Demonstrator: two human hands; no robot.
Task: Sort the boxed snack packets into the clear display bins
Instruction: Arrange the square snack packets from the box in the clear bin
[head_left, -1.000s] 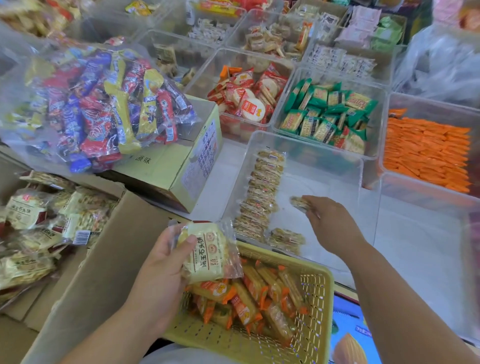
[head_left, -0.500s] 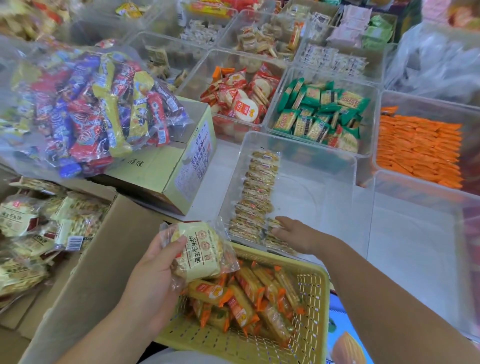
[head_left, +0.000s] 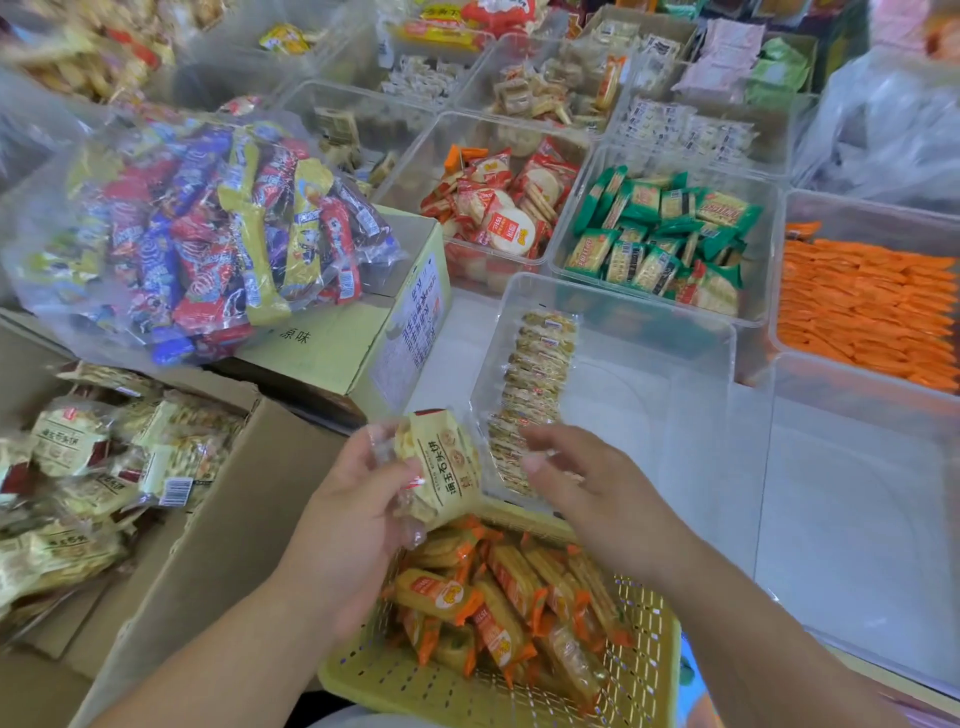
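1. The left hand (head_left: 353, 509) is gripping a cream pack (head_left: 447, 467), fingers curled round it, just before the bin's (head_left: 634, 395) near-left corner.
2. The right hand (head_left: 597, 488) is hovering loose and empty at the bin's near edge, beside the pack.
3. Likely step: filling the bin's row (head_left: 540, 384). The next move is probably calling for a packet from the pack, stood at the row's near end.

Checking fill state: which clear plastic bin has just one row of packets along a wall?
The clear plastic bin just beyond the right hand: one row of pale cracker packets lines its left wall, rest bare. The green-packet bin behind is heaped.
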